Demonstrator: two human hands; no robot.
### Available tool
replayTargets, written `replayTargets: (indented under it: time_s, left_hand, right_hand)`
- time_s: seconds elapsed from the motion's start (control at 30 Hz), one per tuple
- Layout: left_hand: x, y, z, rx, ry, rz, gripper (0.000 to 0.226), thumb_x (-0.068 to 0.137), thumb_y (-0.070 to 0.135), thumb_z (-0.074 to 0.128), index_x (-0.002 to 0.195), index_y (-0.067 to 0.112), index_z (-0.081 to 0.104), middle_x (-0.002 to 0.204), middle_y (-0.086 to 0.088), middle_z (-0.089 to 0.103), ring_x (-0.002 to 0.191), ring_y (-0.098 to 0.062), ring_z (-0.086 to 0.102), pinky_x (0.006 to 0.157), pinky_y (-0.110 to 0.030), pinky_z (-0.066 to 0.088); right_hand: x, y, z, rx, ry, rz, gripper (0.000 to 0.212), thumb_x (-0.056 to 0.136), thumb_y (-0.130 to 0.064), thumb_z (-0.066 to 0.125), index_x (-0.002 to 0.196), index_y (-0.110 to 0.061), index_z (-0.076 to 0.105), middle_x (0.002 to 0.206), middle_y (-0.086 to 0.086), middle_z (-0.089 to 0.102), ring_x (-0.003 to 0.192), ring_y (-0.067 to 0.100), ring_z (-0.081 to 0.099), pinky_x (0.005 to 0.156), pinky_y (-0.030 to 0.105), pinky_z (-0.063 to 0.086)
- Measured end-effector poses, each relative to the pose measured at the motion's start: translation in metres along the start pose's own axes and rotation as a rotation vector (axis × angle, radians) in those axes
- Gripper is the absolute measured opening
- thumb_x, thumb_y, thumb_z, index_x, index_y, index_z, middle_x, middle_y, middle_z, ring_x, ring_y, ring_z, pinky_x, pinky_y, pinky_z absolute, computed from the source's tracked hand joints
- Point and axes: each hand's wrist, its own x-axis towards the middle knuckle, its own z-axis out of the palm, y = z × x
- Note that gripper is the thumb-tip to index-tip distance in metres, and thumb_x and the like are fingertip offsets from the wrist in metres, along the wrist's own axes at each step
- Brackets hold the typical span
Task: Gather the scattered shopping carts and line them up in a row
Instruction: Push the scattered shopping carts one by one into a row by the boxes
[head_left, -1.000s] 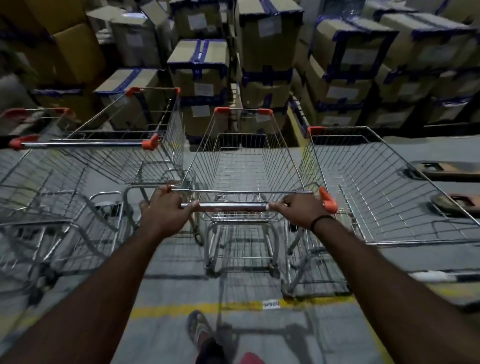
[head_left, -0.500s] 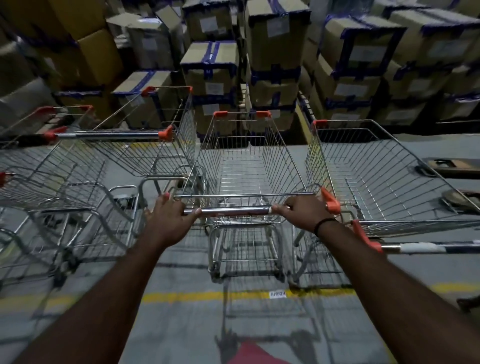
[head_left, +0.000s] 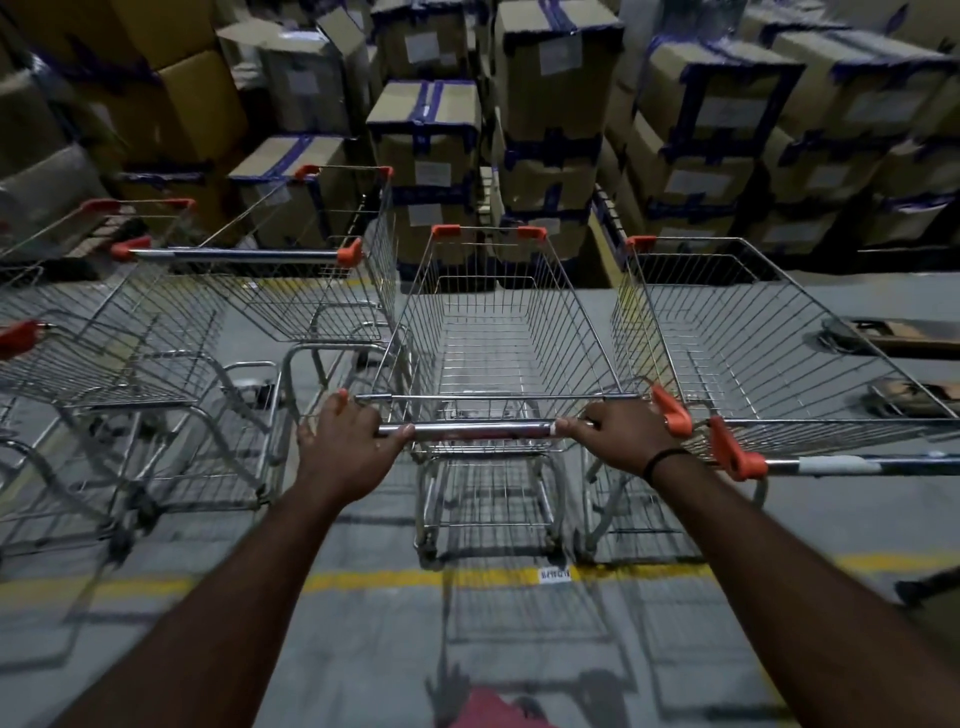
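Gripped the handle (head_left: 480, 430) of the middle cart (head_left: 498, 338) with both hands. Wrapped the left hand (head_left: 345, 441) round the bar's left end, fingers curled tight, thumb lying along the metal. Closed the right hand (head_left: 618, 434) likewise round the right end, just beside the orange cap (head_left: 672, 413). Kept that cart between the left cart (head_left: 322, 301) and the right cart (head_left: 753, 343), close beside both, nose toward stacked cardboard boxes (head_left: 426, 130). Showed only wire mesh and grey floor (head_left: 363, 649) through all three baskets. Parked just beyond a yellow line (head_left: 389, 579).

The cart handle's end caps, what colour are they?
Orange-red, clearest on the end cap beside the right hand in the head view.
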Motion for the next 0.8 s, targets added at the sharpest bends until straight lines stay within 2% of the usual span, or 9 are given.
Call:
replayTargets:
  time_s: [0.07,0.2,0.33,0.43,0.53,0.67,0.8]
  left_hand:
    - [-0.005,-0.002,0.001,0.009,0.008,0.010,0.061,0.091,0.077,0.033,0.106,0.024,0.059,0.144,-0.005,0.051,0.151,-0.023,0.017,0.113,-0.068,0.020]
    - [-0.015,-0.002,-0.001,0.012,0.016,0.016,0.061,0.091,0.076,0.035,0.108,0.024,0.061,0.143,-0.005,0.053,0.151,-0.024,0.018,0.113,-0.068,0.022]
    - [-0.019,-0.009,0.003,-0.021,0.018,0.028,0.077,0.083,0.085,0.022,0.108,0.025,0.062,0.142,-0.005,0.054,0.150,-0.025,0.018,0.114,-0.065,0.023]
    - [-0.020,-0.013,0.004,-0.010,0.029,0.041,0.088,0.078,0.090,0.012,0.109,0.026,0.063,0.140,-0.005,0.055,0.150,-0.026,0.019,0.113,-0.063,0.025]
    - [-0.020,-0.012,0.003,-0.013,0.014,0.030,0.087,0.077,0.089,0.012,0.109,0.026,0.062,0.142,-0.003,0.054,0.151,-0.024,0.016,0.113,-0.065,0.025]
    - [-0.024,-0.011,-0.003,-0.006,-0.046,0.024,0.082,0.081,0.087,0.014,0.116,0.026,0.058,0.151,-0.001,0.045,0.153,-0.020,0.009,0.115,-0.069,0.017]
    - [-0.021,-0.009,-0.011,0.074,-0.096,0.001,0.073,0.089,0.081,0.022,0.117,0.026,0.061,0.157,-0.004,0.039,0.154,-0.019,0.008,0.115,-0.071,0.004]
  right_hand:
    - [-0.004,-0.001,0.001,0.009,0.004,0.001,0.085,0.075,-0.091,0.022,0.089,-0.023,0.071,0.078,-0.001,0.067,0.081,0.019,0.062,0.089,0.040,0.046]
    - [-0.012,-0.004,-0.001,0.004,-0.019,0.011,0.069,0.086,-0.081,0.034,0.092,-0.023,0.071,0.082,0.001,0.068,0.084,0.021,0.064,0.088,0.040,0.048]
    - [-0.017,-0.007,0.001,-0.009,-0.022,0.019,0.065,0.089,-0.078,0.037,0.093,-0.022,0.071,0.087,0.001,0.069,0.089,0.022,0.064,0.094,0.043,0.045]
    - [-0.019,-0.008,0.002,-0.010,-0.014,0.019,0.066,0.090,-0.077,0.037,0.097,-0.022,0.072,0.089,0.001,0.070,0.089,0.021,0.064,0.093,0.042,0.047]
    - [-0.020,-0.009,0.002,-0.004,-0.026,0.028,0.069,0.088,-0.080,0.033,0.096,-0.023,0.072,0.085,-0.001,0.069,0.087,0.019,0.064,0.092,0.041,0.047]
    - [-0.021,-0.011,0.004,0.016,-0.033,0.058,0.086,0.076,-0.092,0.020,0.094,-0.025,0.071,0.081,-0.005,0.068,0.083,0.015,0.063,0.093,0.043,0.047]
    - [-0.024,-0.016,0.000,0.016,-0.071,0.087,0.075,0.083,-0.086,0.027,0.094,-0.026,0.070,0.083,-0.005,0.067,0.084,0.015,0.063,0.094,0.043,0.047]
